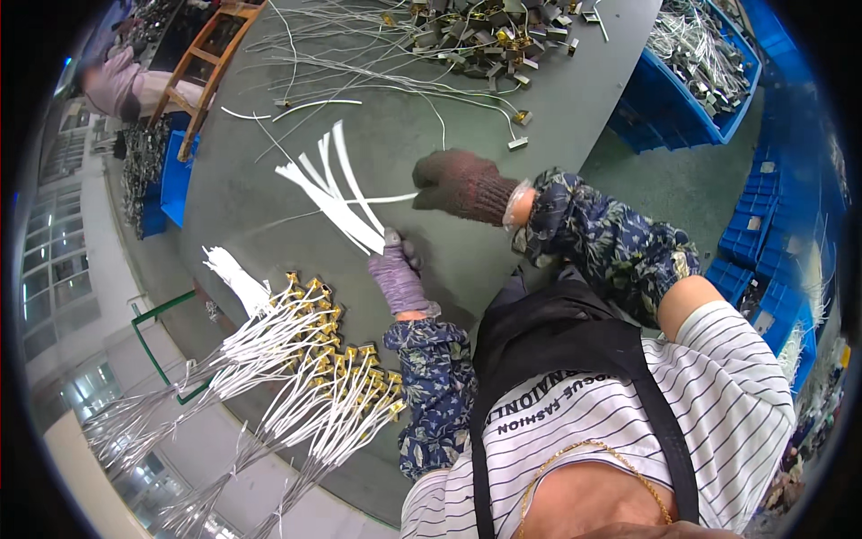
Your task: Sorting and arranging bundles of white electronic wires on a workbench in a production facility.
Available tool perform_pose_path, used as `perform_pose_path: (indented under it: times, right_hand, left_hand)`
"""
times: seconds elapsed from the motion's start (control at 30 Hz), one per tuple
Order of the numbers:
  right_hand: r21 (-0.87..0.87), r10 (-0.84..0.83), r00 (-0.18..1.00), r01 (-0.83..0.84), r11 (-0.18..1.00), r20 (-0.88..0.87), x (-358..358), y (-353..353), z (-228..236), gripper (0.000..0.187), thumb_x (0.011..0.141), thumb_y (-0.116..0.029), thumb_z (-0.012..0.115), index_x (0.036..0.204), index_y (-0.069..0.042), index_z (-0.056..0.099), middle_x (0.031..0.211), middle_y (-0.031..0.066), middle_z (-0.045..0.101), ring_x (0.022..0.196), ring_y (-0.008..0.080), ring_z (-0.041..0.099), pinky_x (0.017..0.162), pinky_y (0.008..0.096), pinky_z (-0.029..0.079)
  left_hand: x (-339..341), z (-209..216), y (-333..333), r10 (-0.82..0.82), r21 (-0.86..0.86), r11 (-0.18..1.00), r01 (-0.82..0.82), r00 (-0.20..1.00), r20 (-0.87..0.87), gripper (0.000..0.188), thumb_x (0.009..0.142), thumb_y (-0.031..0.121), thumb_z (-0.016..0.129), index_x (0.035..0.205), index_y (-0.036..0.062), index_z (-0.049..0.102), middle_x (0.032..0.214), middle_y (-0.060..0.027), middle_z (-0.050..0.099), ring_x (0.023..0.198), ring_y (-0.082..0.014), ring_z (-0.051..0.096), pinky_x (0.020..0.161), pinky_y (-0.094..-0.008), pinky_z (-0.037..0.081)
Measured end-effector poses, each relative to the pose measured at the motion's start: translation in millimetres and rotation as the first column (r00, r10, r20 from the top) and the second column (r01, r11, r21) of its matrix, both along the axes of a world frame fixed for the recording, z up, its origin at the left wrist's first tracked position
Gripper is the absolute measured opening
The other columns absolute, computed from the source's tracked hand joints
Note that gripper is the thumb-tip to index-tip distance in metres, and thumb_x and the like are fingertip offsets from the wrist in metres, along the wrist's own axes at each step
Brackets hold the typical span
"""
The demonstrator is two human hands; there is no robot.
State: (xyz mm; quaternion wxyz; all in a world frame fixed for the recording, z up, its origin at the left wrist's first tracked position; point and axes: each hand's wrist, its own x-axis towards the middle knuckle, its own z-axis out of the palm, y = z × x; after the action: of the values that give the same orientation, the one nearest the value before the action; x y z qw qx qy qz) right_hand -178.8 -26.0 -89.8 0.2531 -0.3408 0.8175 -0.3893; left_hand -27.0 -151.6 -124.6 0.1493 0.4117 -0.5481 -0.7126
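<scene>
My left hand [398, 274], in a purple-grey knit glove, is closed around a fanned bunch of white tubes [337, 211] that point up and to the left. My right hand [460, 186], in a dark brown glove, has its fingers pinched on the end of a white tube [393, 198] that passes across the bunch. A thin grey wire [285, 219] runs on leftward in line with that tube; whether it goes inside cannot be seen. Both hands are over the grey table [503, 112].
Small metal parts with wires [494, 40] are heaped at the table's far side. Bundles of white-sleeved wires with brassy ends [305, 359] lie at the near left, beside more white tubes [235, 280]. A blue crate [691, 81] stands far right. Another person [121, 83] is far left.
</scene>
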Motion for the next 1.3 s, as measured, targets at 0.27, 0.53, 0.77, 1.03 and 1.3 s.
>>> perform_pose_path:
  times: [0.27, 0.53, 0.77, 1.03, 1.3]
  right_hand:
    - [0.001, 0.057, 0.775, -0.075, 0.997, 0.630, 30, 11, -9, 0.027, 0.083, -0.028, 0.062, 0.092, -0.003, 0.063, 0.079, 0.0083, 0.064, 0.059, 0.0151, 0.060, 0.050, 0.0290, 0.046]
    - [-0.146, 0.362, 0.930, -0.351, 0.925, 0.062, 42, 16, 5, 0.037, 0.078, -0.032, 0.068, 0.105, -0.007, 0.061, 0.115, 0.0134, 0.057, 0.092, 0.0344, 0.062, 0.075, 0.0445, 0.051]
    - [0.408, 0.026, 0.856, 0.220, 0.886, -0.517, -28, 87, -31, 0.023, 0.079, -0.025, 0.068, 0.093, -0.008, 0.061, 0.086, 0.0124, 0.062, 0.076, 0.0309, 0.062, 0.065, 0.0431, 0.049]
    - [-0.012, -0.326, 0.662, 0.452, 0.892, 0.674, -23, 80, 29, 0.033, 0.077, -0.036, 0.070, 0.093, -0.008, 0.065, 0.071, 0.0016, 0.057, 0.063, 0.0121, 0.057, 0.054, 0.0311, 0.045]
    - [0.132, 0.242, 0.824, -0.203, 0.970, -0.512, 81, 142, -17, 0.016, 0.074, -0.018, 0.065, 0.084, -0.005, 0.063, 0.077, 0.0092, 0.057, 0.065, 0.0238, 0.056, 0.062, 0.0315, 0.046]
  left_hand:
    - [3, -29, 7, 0.172, -0.003, 0.985, -0.172, 0.985, -0.003, 0.033, 0.093, 0.031, 0.060, 0.090, -0.0016, 0.057, 0.057, 0.0013, 0.043, 0.044, -0.0102, 0.038, 0.042, -0.0257, 0.030]
    - [16, -19, -4, 0.195, 0.172, 0.969, -0.179, 0.977, -0.087, 0.030, 0.092, 0.032, 0.061, 0.090, 0.0022, 0.056, 0.055, 0.0037, 0.036, 0.045, -0.0082, 0.031, 0.043, -0.0251, 0.026]
    - [19, -26, -6, 0.119, 0.258, 0.964, -0.058, 0.966, -0.229, 0.027, 0.094, 0.031, 0.058, 0.090, 0.0038, 0.055, 0.051, 0.0059, 0.028, 0.041, -0.0069, 0.022, 0.040, -0.0263, 0.019]
    - [-58, 21, 62, 0.124, 0.430, 0.902, -0.039, 0.977, -0.173, 0.026, 0.096, 0.029, 0.050, 0.097, 0.0045, 0.059, 0.077, -0.0090, 0.059, 0.075, -0.0210, 0.059, 0.066, -0.0367, 0.051]
    - [-91, -42, 29, 0.033, 0.697, 0.311, 0.646, 0.725, -0.688, 0.021, 0.095, 0.024, 0.054, 0.094, 0.0033, 0.060, 0.084, -0.0060, 0.059, 0.069, -0.0168, 0.059, 0.060, -0.0309, 0.051]
